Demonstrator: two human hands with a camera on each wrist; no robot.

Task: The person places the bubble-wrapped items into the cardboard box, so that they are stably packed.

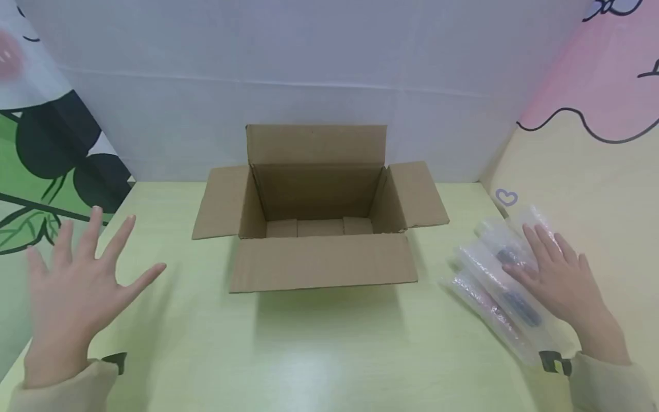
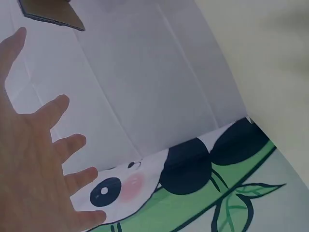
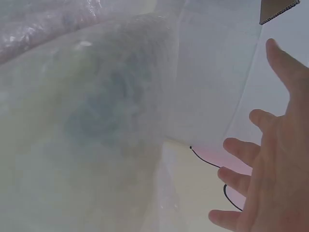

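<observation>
My left hand point(image 1: 79, 286) is held over the table's left side with its fingers spread, holding nothing. On the right, my right hand point(image 1: 563, 280) hovers over a pile of bubble-wrapped packages point(image 1: 494, 309), fingers straight and apart. Dark and reddish contents show faintly through the clear wrap; their kind is hidden. Between the hands stands a cardboard box point(image 1: 321, 263) with its flaps folded outward and its inside bare. In the right wrist view, blurred bubble wrap point(image 3: 111, 101) fills the left part, beside the spread fingers.
The pale yellow-green table point(image 1: 319, 355) carries the box at its middle. Behind it hangs a whitish cloth backdrop point(image 1: 319, 68). Cartoon-printed walls flank both sides, a panda print point(image 1: 56, 137) on the left and a pink and cream one point(image 1: 592, 143) on the right.
</observation>
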